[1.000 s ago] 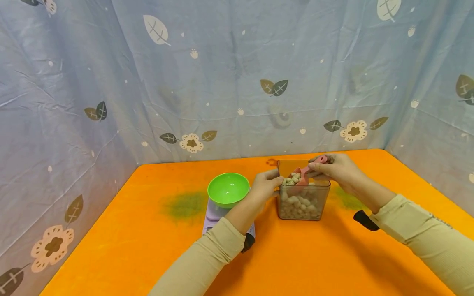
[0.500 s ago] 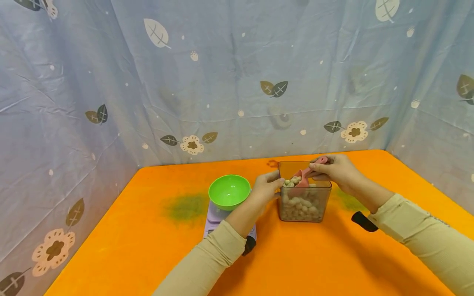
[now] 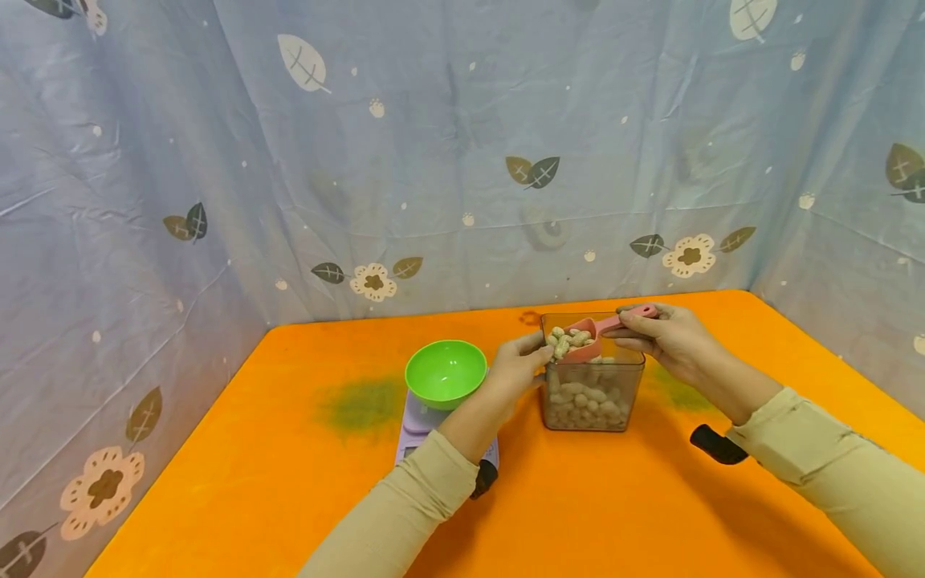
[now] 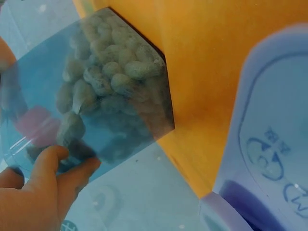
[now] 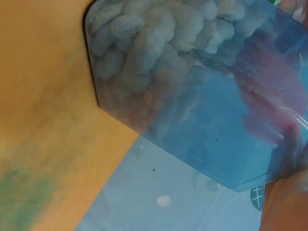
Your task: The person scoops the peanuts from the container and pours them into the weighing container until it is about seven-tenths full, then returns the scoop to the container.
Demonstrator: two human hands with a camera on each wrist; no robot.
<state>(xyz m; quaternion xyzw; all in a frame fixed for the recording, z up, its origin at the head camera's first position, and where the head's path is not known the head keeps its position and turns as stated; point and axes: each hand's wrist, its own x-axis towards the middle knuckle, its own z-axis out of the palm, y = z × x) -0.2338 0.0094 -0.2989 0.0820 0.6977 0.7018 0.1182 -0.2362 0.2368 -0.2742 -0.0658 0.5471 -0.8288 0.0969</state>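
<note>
A clear plastic container (image 3: 588,401) of unshelled peanuts stands right of centre on the table. My left hand (image 3: 515,368) holds it at its left side, with the thumb by the rim and curved fingers (image 4: 45,166) against the wall. My right hand (image 3: 668,337) pinches the handle of a pink scoop (image 3: 591,349) above the container's right rim. Peanuts (image 3: 567,341) fill the scoop, whose bowl lies level at the container's opening. More peanuts (image 5: 149,43) show through the wall in the right wrist view. Part of the left fingers is hidden in the head view.
A green bowl (image 3: 446,373) sits on a purple kitchen scale (image 3: 415,421) left of the container, partly behind the left forearm. Black wrist straps (image 3: 719,445) show beneath the forearms. The orange table (image 3: 289,482) ends at a patterned curtain (image 3: 448,201) behind and at both sides.
My right hand has moved slightly right, and the scoop has risen and levelled out with peanuts in its bowl. The left hand has stayed at the container's side.
</note>
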